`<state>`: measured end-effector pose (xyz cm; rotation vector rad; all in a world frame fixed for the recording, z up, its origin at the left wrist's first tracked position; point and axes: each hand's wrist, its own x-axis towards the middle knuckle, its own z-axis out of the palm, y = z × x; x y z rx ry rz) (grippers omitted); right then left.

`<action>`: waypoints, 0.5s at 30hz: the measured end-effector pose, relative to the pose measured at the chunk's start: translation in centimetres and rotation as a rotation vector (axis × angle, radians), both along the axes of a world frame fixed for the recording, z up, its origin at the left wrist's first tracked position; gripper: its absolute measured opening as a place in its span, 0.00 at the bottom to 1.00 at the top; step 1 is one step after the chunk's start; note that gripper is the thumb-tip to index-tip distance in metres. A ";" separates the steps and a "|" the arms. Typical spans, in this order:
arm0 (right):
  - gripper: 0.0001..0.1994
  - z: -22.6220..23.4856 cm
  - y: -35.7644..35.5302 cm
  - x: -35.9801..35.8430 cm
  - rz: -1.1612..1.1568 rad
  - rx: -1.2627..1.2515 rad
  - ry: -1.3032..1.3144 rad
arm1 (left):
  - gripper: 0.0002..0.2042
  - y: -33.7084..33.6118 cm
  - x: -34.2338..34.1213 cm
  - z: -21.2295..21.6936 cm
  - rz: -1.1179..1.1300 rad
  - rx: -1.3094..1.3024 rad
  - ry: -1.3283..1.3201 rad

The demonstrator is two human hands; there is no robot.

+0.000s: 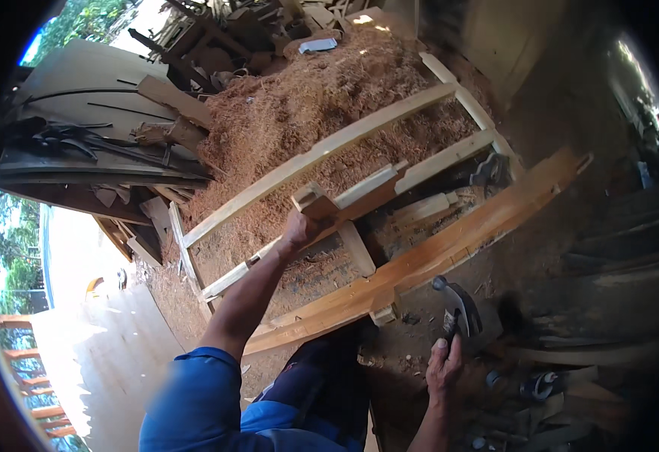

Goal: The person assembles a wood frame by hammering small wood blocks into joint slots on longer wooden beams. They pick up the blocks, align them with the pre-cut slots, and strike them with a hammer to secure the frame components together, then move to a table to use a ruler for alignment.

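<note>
My left hand [305, 230] is closed round a short wooden block [313, 197], which stands up from a pale rail [375, 188] in the middle of a wooden frame. A short crosspiece [356, 250] runs from beside that hand to a thick, orange-toned beam [412, 264] lying nearer me. In my right hand [444, 364] is a claw hammer [461, 310], gripped by its handle with the head up. The hammer is to the right of the beam and apart from it. My left fingers are partly hidden by the wood.
A big heap of reddish wood shavings [292, 98] lies behind and under the frame's long far rail [322, 151]. Sheet board [111, 361] lies at the left. Scrap wood is piled at the back. Wood pieces and a dark round container [540, 386] lie at the lower right.
</note>
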<state>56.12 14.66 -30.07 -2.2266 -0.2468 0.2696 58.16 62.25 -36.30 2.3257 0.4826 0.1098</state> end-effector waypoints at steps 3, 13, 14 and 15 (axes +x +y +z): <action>0.22 6.6 4.7 4.7 0.047 0.143 0.000 | 0.33 -2.5 2.7 4.7 0.129 -0.446 -0.315; 0.23 20.2 22.3 12.9 0.817 -0.220 -0.645 | 0.21 -3.1 3.5 7.3 0.023 -0.703 -0.443; 0.22 22.5 23.8 13.0 0.872 -0.311 -0.497 | 0.21 -3.1 3.1 7.2 0.050 -0.685 -0.439; 0.22 23.7 24.3 13.0 0.900 -0.410 -0.334 | 0.21 -3.1 3.1 7.4 0.059 -0.693 -0.442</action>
